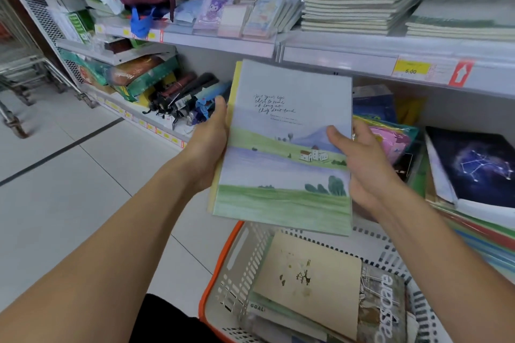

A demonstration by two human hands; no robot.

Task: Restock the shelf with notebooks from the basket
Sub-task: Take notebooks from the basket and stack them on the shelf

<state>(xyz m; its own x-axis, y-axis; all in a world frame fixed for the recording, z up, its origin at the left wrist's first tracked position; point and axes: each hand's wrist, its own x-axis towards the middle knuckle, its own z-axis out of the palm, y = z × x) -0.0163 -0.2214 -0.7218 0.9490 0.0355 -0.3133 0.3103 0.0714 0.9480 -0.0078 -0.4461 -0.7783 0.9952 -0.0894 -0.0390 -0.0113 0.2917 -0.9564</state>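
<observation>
Both hands hold notebook stack (pixel 281 147) upright above basket (pixel 237 267), in front of shelf (pixel 334 60). L hand (pixel 207 145) grip clasps left edge; R hand (pixel 359 164) grip clasps right edge, thumb on cover. More notebooks (pixel 309 281) lie in basket.

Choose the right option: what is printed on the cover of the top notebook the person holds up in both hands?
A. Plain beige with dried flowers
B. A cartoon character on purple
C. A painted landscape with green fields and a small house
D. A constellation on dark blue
C: the held notebook, gripped by the left hand and right hand, shows green fields, a house and a mountain.
</observation>
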